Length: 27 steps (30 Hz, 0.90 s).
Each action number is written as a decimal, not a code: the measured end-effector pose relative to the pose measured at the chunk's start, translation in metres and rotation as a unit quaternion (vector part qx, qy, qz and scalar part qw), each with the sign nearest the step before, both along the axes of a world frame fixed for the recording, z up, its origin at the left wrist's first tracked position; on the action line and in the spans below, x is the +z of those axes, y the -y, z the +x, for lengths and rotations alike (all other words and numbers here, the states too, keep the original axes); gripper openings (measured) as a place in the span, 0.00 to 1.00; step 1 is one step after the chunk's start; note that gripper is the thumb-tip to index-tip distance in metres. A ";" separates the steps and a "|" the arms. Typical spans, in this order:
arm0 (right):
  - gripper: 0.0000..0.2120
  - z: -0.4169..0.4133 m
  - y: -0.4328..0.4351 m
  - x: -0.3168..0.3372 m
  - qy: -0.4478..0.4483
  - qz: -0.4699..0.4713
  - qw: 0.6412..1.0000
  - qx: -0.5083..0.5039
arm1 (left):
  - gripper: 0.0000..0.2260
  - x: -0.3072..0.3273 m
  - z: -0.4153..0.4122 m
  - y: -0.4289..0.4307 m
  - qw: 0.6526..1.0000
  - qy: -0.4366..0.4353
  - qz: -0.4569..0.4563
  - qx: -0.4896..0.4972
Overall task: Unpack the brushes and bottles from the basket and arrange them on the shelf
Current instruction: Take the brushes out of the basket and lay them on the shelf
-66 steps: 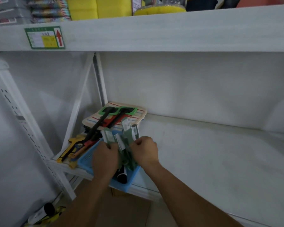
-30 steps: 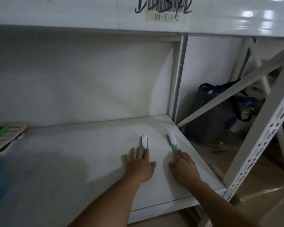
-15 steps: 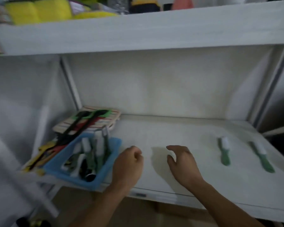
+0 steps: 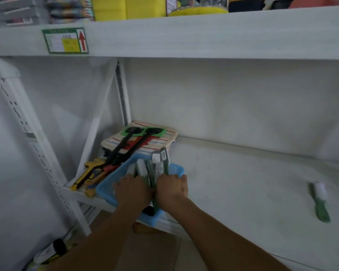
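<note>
A blue plastic basket (image 4: 109,185) sits at the left front edge of the white shelf (image 4: 243,178) and juts over it. Several green-handled brushes with white bristles (image 4: 141,168) stand in it, and a dark bottle top (image 4: 148,211) shows at its near end. My left hand (image 4: 133,191) reaches into the basket's middle with fingers curled down among the brushes. Beside it, my right hand (image 4: 171,189) closes over green brush handles; the fingertips of both hands are hidden. One green brush (image 4: 321,202) lies flat on the shelf at the right.
Behind the basket lies a striped pad (image 4: 164,138) with black, red and green scrapers on it, and yellow tools (image 4: 86,173) at its left. The upper shelf (image 4: 204,32) hangs overhead, carrying yellow sponges (image 4: 110,6). A perforated upright (image 4: 27,143) stands left; a bottle (image 4: 53,251) lies on the floor.
Two brushes were laid on the right of the shelf and let go. Both empty hands then moved left and have now dropped into the basket onto the brushes.
</note>
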State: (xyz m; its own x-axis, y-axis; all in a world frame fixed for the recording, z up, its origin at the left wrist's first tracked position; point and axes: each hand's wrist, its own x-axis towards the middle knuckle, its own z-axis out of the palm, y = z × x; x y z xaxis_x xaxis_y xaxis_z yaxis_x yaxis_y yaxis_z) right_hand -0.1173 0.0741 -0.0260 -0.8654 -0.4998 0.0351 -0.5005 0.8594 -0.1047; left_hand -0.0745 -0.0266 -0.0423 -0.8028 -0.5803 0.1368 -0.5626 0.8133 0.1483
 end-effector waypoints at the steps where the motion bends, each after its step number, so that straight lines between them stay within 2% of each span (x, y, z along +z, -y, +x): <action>1: 0.09 -0.001 0.006 -0.003 -0.006 0.007 1.000 -0.011 | 0.13 -0.001 -0.002 -0.001 1.000 -0.002 0.002 0.009; 3: 0.13 -0.001 0.014 -0.009 -0.014 -0.007 0.999 -0.033 | 0.12 -0.004 -0.005 0.000 1.000 -0.017 0.015 0.021; 5: 0.12 0.002 0.019 -0.014 -0.003 -0.031 0.998 -0.054 | 0.13 -0.005 -0.004 0.002 0.996 -0.044 0.066 0.028; 8: 0.07 0.004 0.019 -0.018 0.016 -0.146 0.984 -0.097 | 0.15 0.002 0.001 0.002 0.977 -0.114 0.173 0.051; 10: 0.08 -0.001 0.009 -0.010 0.038 -0.239 0.963 -0.119 | 0.17 0.012 0.002 0.003 0.955 -0.175 0.226 0.076; 12: 0.08 -0.007 -0.008 0.003 0.094 -0.349 0.924 -0.126 | 0.16 0.023 0.001 -0.001 0.931 -0.228 0.272 0.087; 14: 0.07 -0.013 -0.033 0.016 0.141 -0.485 0.853 -0.130 | 0.18 0.035 -0.003 -0.017 0.916 -0.286 0.272 0.067; 17: 0.04 -0.028 -0.097 0.022 0.126 -0.622 0.756 -0.163 | 0.19 0.047 -0.019 -0.065 0.897 -0.356 0.261 -0.021; 18: 0.03 -0.034 -0.127 0.019 0.109 -0.636 0.742 -0.182 | 0.18 0.044 -0.028 -0.088 0.894 -0.352 0.273 -0.048; 20: 0.04 -0.045 -0.199 0.009 0.064 -0.625 0.741 -0.235 | 0.18 0.028 -0.048 -0.141 0.884 -0.307 0.342 -0.086; 24: 0.06 -0.052 -0.357 -0.018 -0.014 -0.555 0.739 -0.382 | 0.17 -0.021 -0.086 -0.250 0.859 -0.152 0.478 -0.104; 27: 0.10 -0.054 -0.445 -0.038 -0.020 -0.485 0.744 -0.460 | 0.15 -0.046 -0.107 -0.311 0.809 -0.080 0.575 -0.095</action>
State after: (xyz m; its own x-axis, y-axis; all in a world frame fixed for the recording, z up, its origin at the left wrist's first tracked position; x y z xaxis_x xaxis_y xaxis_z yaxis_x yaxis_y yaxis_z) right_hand -0.1713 0.5186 -0.0644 -0.8136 0.5807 0.0273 0.2342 0.3703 -0.8989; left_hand -0.1816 0.2846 -0.0884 -0.9180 -0.2661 -0.2941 -0.3420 0.1559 0.9267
